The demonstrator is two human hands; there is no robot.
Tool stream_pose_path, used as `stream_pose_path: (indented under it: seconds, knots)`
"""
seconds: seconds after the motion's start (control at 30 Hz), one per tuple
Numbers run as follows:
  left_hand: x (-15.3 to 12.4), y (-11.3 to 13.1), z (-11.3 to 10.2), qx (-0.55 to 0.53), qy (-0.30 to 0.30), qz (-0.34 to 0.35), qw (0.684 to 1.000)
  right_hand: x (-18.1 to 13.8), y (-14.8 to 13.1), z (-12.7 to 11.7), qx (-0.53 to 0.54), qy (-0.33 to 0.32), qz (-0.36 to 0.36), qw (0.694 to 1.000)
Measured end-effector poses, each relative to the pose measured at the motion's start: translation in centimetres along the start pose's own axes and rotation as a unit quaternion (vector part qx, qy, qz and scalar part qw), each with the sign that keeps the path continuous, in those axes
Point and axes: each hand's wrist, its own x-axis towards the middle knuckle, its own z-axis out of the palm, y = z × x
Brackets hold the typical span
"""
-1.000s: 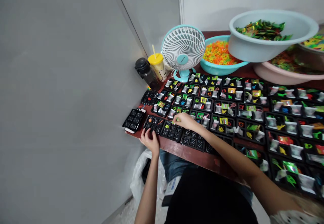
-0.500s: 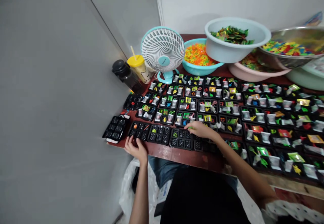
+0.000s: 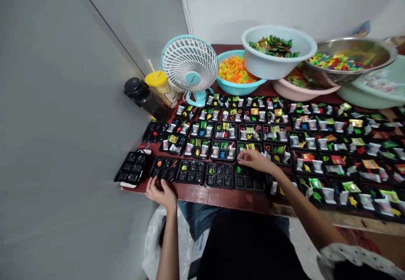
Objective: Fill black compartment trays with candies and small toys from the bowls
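L hand (image 3: 160, 192) at front edge of black tray (image 3: 164, 168), R hand (image 3: 255, 160) over filled tray (image 3: 249, 146), all on red-brown worktop (image 3: 202, 195), fan (image 3: 190, 69) + teal bowl (image 3: 234, 88) behind.

no readable text on black trays (image 3: 191, 171); marking on fan hub (image 3: 193, 78) too small to read

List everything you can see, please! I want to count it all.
fan: one, white and teal, back left of table
cup: one, yellow lid, beside fan
bottle: one, black cap, left of cup
small bowl: one, teal, orange pieces inside, behind trays
basin: one, pale blue, green wrappers inside, back of table
pink basin: one, pink, back of table
steel bowl: one, silver, colourful pieces inside, back right
trays: many, black, covering table
table: one, dark red, under trays
plastic bag: one, white, below table edge
left hand: one, at front tray's edge
right hand: one, over trays
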Motion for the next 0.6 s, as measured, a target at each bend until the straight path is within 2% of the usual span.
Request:
stream_pose_path:
  seconds: [0.07, 0.1, 0.2, 0.27, 0.33, 0.43, 0.6]
  knots:
    - [0.0, -0.4, 0.0, 0.000, 0.003, 0.010, 1.000, 0.4, 0.0, -1.4, 0.165, 0.061, 0.001, 0.984]
    - [0.1, -0.6, 0.1, 0.000, 0.005, 0.014, 1.000, 0.8, -0.1, -2.3, 0.255, 0.083, -0.003, 0.963]
    - [0.1, -0.9, 0.2, 0.004, 0.009, 0.021, 1.000, 2.8, -0.5, -6.2, 0.476, 0.111, -0.027, 0.872]
    - [0.2, -0.9, 0.2, 0.005, 0.013, 0.025, 1.000, 5.1, -1.1, -9.5, 0.546, 0.122, -0.038, 0.828]
    - [0.3, -0.7, 0.1, 0.005, 0.018, 0.029, 0.999, 8.3, -2.0, -12.6, 0.552, 0.166, -0.041, 0.816]
    - [0.4, -0.6, 0.1, 0.011, 0.023, 0.031, 0.999, 14.1, -3.8, -16.1, 0.461, 0.277, -0.050, 0.842]
    - [0.8, -1.4, 0.2, 0.017, 0.029, 0.044, 0.998, 22.3, -6.6, -19.1, 0.333, 0.380, -0.105, 0.857]
